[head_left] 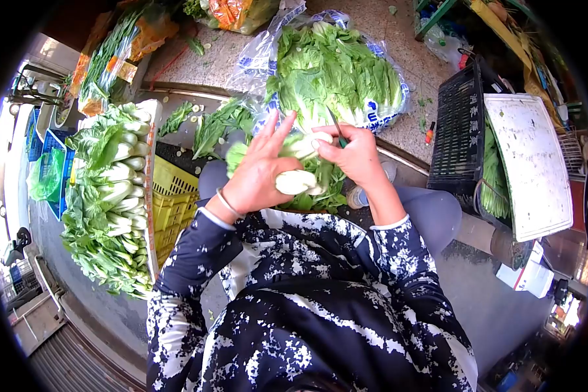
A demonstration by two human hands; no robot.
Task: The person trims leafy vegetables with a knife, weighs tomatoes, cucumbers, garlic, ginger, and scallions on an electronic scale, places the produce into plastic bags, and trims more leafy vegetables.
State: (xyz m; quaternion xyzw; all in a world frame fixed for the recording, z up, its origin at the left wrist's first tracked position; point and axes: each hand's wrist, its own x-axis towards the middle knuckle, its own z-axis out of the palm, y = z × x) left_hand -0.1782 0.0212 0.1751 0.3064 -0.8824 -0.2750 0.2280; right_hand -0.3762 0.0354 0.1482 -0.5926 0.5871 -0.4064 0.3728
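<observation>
My left hand (258, 173) is wrapped round pale-stemmed leafy greens (295, 181) above my lap, with some of its fingers stretched upward. In my right hand (354, 153) is a small knife (337, 126) with a dark green handle, its blade pointing up and away. The right fingertips also touch the white base of a stem. Loose green leaves (330, 189) lie below both hands. Just beyond them, an opened clear plastic bag with blue print (380, 116) holds a heap of leafy greens (333, 68).
At the left, bok choy (114, 189) is stacked in rows beside yellow crates (174, 186). Cut leaves (222, 124) lie on the ground. To the right stand a black crate (454, 124) and a white board (529, 163). An orange-handled tool (430, 133) lies near the crate.
</observation>
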